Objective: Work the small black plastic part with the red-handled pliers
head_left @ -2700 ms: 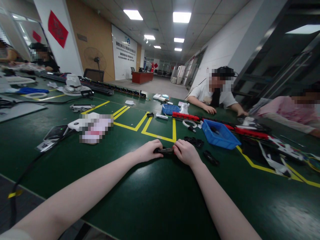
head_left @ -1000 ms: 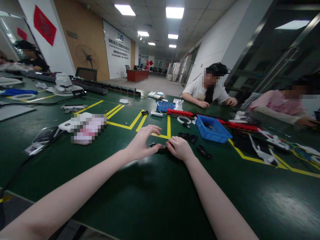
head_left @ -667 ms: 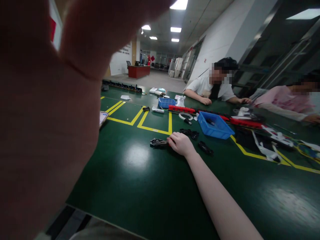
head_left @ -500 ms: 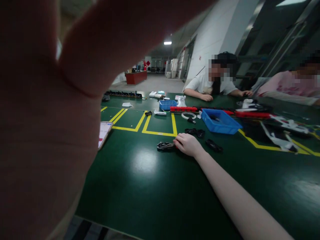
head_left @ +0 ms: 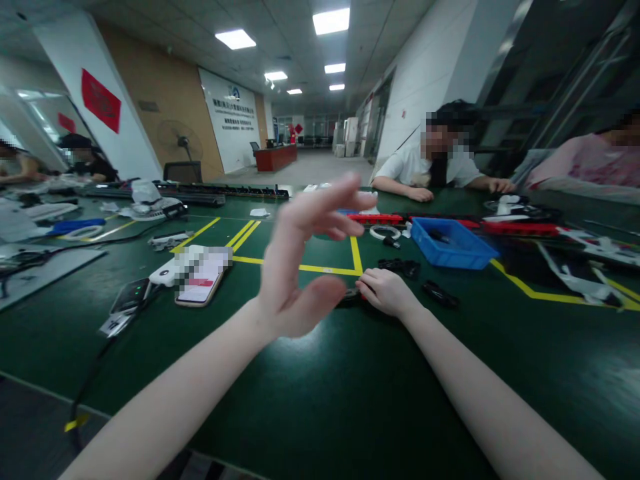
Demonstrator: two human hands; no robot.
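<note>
My left hand (head_left: 305, 257) is raised over the middle of the green table (head_left: 320, 400), fingers apart and nothing in it. Beyond it, my right hand (head_left: 387, 291) rests on the table, its fingers closed round the handle end of a dark hand tool (head_left: 349, 297). Most of that tool is hidden behind my left thumb. Bundled black cables (head_left: 400, 268) lie just behind my right hand, and another black cable bundle (head_left: 440, 294) lies to its right.
A blue bin (head_left: 453, 245) stands right of centre. On the left lie a phone (head_left: 203, 283) and a black device (head_left: 131, 295) with a cable. Red strips (head_left: 520, 228) run along the back. A person in white (head_left: 450, 167) sits across the table.
My left hand has moved away from close to the camera, where it covered the left side, to over the table's middle. My right hand stays on the tool.
</note>
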